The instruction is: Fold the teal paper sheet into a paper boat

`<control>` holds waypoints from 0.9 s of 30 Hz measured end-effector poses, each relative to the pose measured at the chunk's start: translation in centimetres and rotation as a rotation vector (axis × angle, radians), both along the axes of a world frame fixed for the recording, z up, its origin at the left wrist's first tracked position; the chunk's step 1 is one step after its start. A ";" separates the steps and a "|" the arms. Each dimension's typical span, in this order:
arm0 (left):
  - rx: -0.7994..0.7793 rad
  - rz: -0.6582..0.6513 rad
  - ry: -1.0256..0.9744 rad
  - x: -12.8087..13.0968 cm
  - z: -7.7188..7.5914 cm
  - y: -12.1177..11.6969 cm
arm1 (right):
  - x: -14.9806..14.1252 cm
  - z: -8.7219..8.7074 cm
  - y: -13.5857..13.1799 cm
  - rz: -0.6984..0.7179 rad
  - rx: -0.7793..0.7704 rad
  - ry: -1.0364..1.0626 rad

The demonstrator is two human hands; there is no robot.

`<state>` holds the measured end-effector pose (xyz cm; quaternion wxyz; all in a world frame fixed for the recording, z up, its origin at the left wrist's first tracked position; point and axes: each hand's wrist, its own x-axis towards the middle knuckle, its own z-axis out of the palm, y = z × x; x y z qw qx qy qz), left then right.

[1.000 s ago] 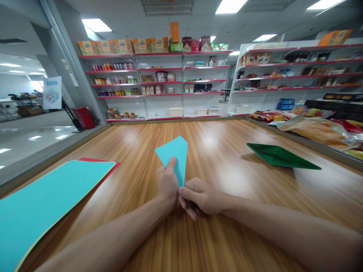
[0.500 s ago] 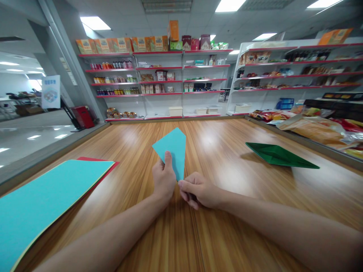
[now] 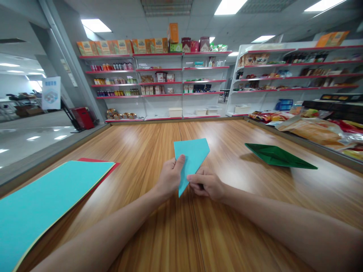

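Note:
A folded turquoise paper (image 3: pixel 191 156), pointed at its near end, is held above the wooden table (image 3: pixel 147 151) at the centre. My left hand (image 3: pixel 170 176) pinches its left edge, thumb on top. My right hand (image 3: pixel 206 183) pinches its right edge lower down, fingers curled. The two hands sit close together, the paper's tip pointing down between them.
A stack of coloured sheets (image 3: pixel 48 200), turquoise on top with red beneath, lies at the near left. A folded green paper boat (image 3: pixel 279 156) rests on the table to the right. Snack bags (image 3: pixel 314 126) line the right edge. Store shelves (image 3: pixel 159 81) stand behind.
The turquoise paper has swung clockwise, its wide end now leaning right. My right hand has moved up from the tip onto the paper's right edge. My left hand shifted slightly right.

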<state>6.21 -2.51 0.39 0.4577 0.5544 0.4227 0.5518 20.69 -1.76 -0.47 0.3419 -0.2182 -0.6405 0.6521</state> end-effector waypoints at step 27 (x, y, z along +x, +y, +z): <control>-0.010 0.081 0.095 1.3 -1.3 -1.7 | 0.5 -0.4 0.9 0.079 0.145 -0.167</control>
